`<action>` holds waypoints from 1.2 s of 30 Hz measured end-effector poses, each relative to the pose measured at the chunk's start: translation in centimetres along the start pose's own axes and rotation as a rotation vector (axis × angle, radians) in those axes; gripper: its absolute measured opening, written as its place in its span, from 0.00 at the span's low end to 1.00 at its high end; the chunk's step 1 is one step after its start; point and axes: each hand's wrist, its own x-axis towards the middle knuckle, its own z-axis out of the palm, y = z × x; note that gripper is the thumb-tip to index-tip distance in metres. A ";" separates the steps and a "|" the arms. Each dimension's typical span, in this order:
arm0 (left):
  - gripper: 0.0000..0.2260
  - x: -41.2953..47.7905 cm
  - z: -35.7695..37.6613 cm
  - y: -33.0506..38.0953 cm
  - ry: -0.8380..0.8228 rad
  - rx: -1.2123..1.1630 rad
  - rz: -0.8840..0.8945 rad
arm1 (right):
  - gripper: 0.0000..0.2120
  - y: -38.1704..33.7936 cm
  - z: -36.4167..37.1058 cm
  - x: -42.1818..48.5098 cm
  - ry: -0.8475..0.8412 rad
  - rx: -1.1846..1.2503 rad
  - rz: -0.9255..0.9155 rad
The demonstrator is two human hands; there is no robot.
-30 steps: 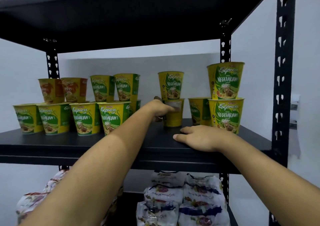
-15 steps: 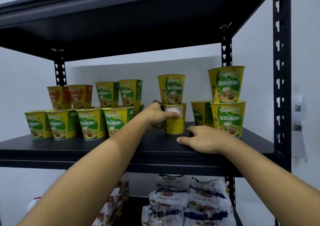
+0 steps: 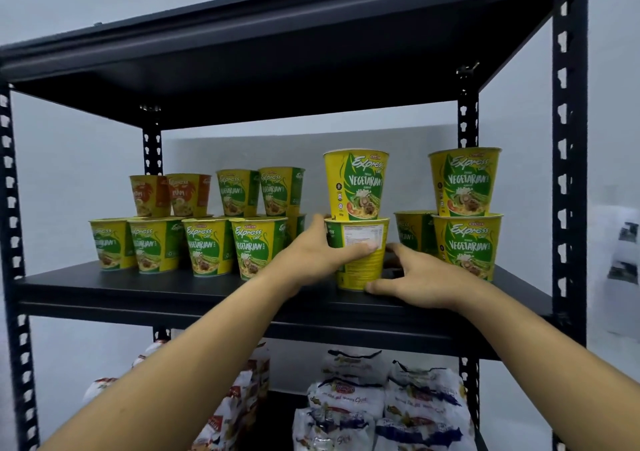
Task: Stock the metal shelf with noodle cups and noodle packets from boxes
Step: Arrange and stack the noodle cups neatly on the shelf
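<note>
- Right now the left grip [image 3: 311, 255] is wrapped round the lower noodle cup [image 3: 363, 267] of a two-cup stack, with the thumb lying across the printed panel on its near face.
- That cup stands on the black shelf board [image 3: 173, 288], right of middle and close to the near edge; an upper cup [image 3: 356, 186] sits upright on its lid.
- The right grip [image 3: 415, 277] lies spread on the board just right of the stack and holds nothing. Its thumb touches the cup's base and its forefinger reaches along the cup's right side.
- Further right stands a right-hand stack [image 3: 465, 208] of two cups, with a single cup [image 3: 414, 231] just to its left.
- To the left, a front row [image 3: 187, 246] of four green-and-yellow cups stands near; an upper tier [image 3: 214, 192] of two orange and two green cups rises behind it.
- Noodle packets [image 3: 381, 402] lie piled on the level below.
</note>
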 end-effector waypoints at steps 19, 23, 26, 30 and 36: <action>0.33 -0.2 -0.6 -2.6 -0.176 -0.179 0.017 | 0.30 -4.4 -2.6 3.0 0.277 0.734 -0.145; 0.35 0.2 -0.6 -3.2 -0.167 -0.187 0.009 | 0.19 -4.4 -2.4 4.2 0.240 0.747 -0.150; 0.35 0.3 -0.5 -3.4 -0.152 -0.184 0.022 | 0.24 -4.2 -2.1 4.4 0.255 0.746 -0.157; 0.37 0.3 -0.5 -3.1 -0.164 -0.210 -0.005 | 0.27 -4.0 -2.1 4.4 0.256 0.727 -0.173; 0.35 0.5 -0.5 -2.9 -0.193 -0.224 -0.031 | 0.25 -4.2 -2.7 4.3 0.228 0.661 -0.178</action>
